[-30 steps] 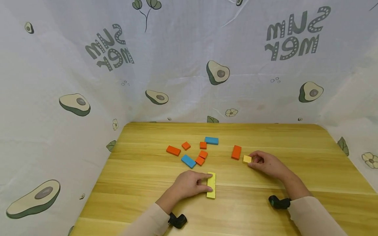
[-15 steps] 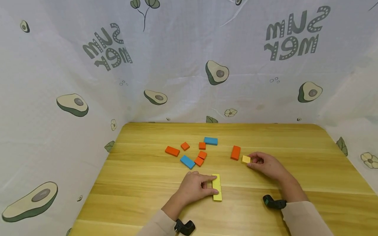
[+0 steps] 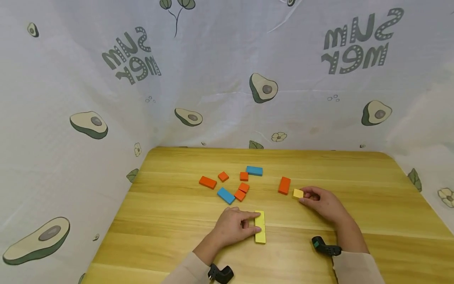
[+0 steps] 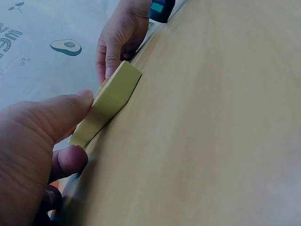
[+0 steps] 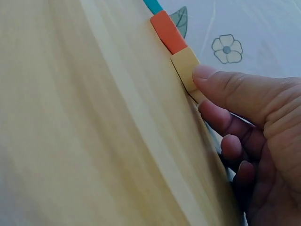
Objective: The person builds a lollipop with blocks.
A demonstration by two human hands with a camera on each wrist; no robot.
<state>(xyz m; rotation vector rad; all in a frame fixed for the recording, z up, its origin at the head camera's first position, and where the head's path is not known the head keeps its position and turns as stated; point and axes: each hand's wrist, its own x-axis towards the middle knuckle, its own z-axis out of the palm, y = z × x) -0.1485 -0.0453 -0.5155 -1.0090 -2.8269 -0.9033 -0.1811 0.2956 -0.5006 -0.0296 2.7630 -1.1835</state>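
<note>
My left hand (image 3: 234, 227) grips a long yellow block (image 3: 260, 232) with thumb and index finger, their tips set apart along its left side. It lies lengthwise on the wooden table in front of me. In the left wrist view the thumb presses against the side of this yellow block (image 4: 110, 99). Farther right, my right hand (image 3: 324, 203) pinches a small yellow square block (image 3: 298, 193) at its right side. The right wrist view has the thumb on the small block (image 5: 185, 66), the other fingers curled below. An orange-red oblong block (image 3: 284, 185) lies just left of it.
Behind the left hand, several blocks lie scattered: a blue one (image 3: 226, 195), another blue one (image 3: 254, 170), an orange-red oblong (image 3: 207, 182) and small orange squares (image 3: 240, 195). A patterned white cloth (image 3: 220, 79) hangs behind the table (image 3: 159, 236).
My left hand has slid the long yellow block a little to the right, then stayed nearly still. The right hand keeps its pinch near the same spot while its forearm swings slightly inward.
</note>
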